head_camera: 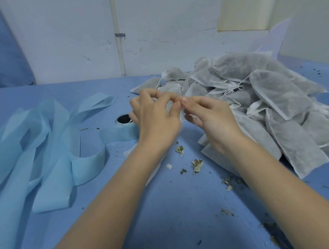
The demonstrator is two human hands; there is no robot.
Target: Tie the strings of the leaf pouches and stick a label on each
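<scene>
My left hand [155,113] and my right hand [207,114] meet fingertip to fingertip above the blue table [183,209]. Both pinch the thin white strings at the top of one leaf pouch [152,170], which hangs under my left forearm and is mostly hidden by it. A heap of several white mesh leaf pouches [263,104] with loose white strings lies to the right, close beside my right hand. The strings between my fingers are blurred.
A roll of light blue label tape [122,130] sits just left of my left hand, with its long unrolled strip [46,149] looping across the left of the table. Dried leaf crumbs [196,165] are scattered in front. A white wall stands behind.
</scene>
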